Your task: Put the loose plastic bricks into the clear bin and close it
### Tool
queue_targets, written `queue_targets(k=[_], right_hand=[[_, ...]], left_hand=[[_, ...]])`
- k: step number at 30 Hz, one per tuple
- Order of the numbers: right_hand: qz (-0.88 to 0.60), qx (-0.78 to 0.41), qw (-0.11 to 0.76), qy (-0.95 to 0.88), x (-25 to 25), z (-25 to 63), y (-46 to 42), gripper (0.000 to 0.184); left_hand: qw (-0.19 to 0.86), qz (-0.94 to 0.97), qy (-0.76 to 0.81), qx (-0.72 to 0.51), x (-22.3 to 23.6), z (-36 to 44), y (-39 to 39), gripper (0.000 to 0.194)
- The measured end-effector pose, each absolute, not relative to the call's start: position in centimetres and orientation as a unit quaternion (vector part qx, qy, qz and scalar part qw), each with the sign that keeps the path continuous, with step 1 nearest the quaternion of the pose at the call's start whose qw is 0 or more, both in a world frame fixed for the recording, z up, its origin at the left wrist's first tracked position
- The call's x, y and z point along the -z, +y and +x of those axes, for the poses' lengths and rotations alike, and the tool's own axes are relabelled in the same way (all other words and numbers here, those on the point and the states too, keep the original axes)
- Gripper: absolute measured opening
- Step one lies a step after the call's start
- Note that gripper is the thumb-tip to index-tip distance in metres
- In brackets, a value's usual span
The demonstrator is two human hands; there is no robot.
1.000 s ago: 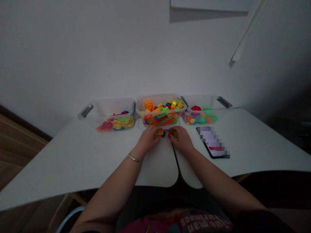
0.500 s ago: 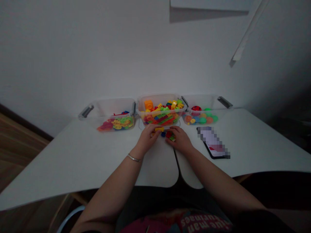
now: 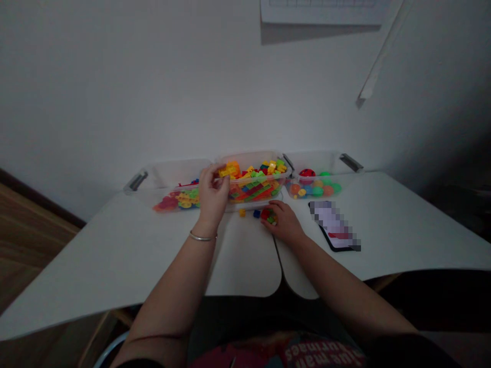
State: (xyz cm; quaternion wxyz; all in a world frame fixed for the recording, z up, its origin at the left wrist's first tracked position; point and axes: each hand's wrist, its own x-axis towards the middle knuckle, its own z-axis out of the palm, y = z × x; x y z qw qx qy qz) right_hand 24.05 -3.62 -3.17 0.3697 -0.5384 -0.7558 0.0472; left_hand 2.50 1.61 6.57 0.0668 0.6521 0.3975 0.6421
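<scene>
My left hand (image 3: 214, 194) is raised at the left rim of the middle clear bin (image 3: 264, 179), with its fingers pinched on a yellow toy brick (image 3: 225, 171). Behind that brick, an orange block (image 3: 235, 165) lies in the bin. My right hand (image 3: 287, 223) rests on the table with its fingers curled round small bricks, of which a red brick (image 3: 264, 214) and a green brick (image 3: 271, 220) show. Beside them on the table lie a blue brick (image 3: 257, 214) and a small yellow brick (image 3: 242, 212).
The left bin (image 3: 169, 174) contains several colourful plastic pieces, partly hidden by my left hand. In the right bin (image 3: 337, 163) are several coloured balls and a red spotted piece (image 3: 307, 175). A phone (image 3: 333, 225) lies on the white table (image 3: 402, 230). Behind stands a wall.
My left hand has moved up and left from the table to the middle bin with the yellow brick, uncovering a small yellow brick on the table. My right hand stays nearly still.
</scene>
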Motion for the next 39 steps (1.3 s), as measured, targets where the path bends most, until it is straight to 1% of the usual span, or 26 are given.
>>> queue_targets(k=[5, 10, 13, 16, 19, 24, 29, 31, 32, 35, 37, 39], right_hand=[[-0.543, -0.068, 0.388, -0.741, 3.3, 24.4, -3.7, 0.036], [-0.538, -0.084, 0.416, -0.728, 3.3, 24.6, -3.7, 0.032], [-0.546, -0.091, 0.443, -0.705, 3.5, 24.8, -3.4, 0.029], [-0.558, -0.095, 0.463, -0.682, 3.9, 25.1, -2.9, 0.029], [-0.561, -0.098, 0.473, -0.672, 4.3, 25.4, -2.4, 0.029], [-0.557, -0.102, 0.487, -0.665, 4.8, 25.6, -2.1, 0.029], [-0.554, -0.104, 0.492, -0.664, 4.8, 25.4, -2.0, 0.029], [-0.552, -0.104, 0.492, -0.665, 4.8, 25.4, -2.1, 0.03], [-0.551, -0.104, 0.493, -0.666, 4.8, 25.4, -2.1, 0.029], [-0.549, -0.103, 0.493, -0.667, 4.8, 25.4, -2.1, 0.028], [-0.548, -0.102, 0.492, -0.669, 4.8, 25.5, -2.1, 0.026], [-0.546, -0.102, 0.489, -0.673, 4.7, 25.6, -2.1, 0.025]], left_hand=[[-0.005, 0.741, 0.411, -0.532, -9.1, 2.9, 3.4, 0.033], [-0.05, 0.809, 0.466, -0.354, -9.5, 3.5, 3.6, 0.025], [-0.101, 0.811, 0.506, -0.274, -9.5, 3.6, 3.3, 0.027], [-0.164, 0.803, 0.522, -0.237, -9.3, 3.6, 3.1, 0.032], [-0.196, 0.799, 0.515, -0.24, -8.8, 3.6, 3.4, 0.037], [-0.17, 0.802, 0.494, -0.289, -8.3, 3.3, 3.7, 0.037], [-0.158, 0.776, 0.462, -0.4, -8.6, 2.8, 1.8, 0.024], [-0.163, 0.777, 0.45, -0.408, -8.1, 2.8, 0.4, 0.02], [-0.151, 0.806, 0.432, -0.375, -7.6, 3.0, -0.2, 0.02], [-0.1, 0.9, 0.363, -0.22, -5.4, 3.5, -1.6, 0.022], [-0.076, 0.91, 0.376, -0.157, -3.8, 3.7, -1.9, 0.022], [-0.078, 0.898, 0.413, -0.131, -2.4, 3.7, -1.9, 0.022]])
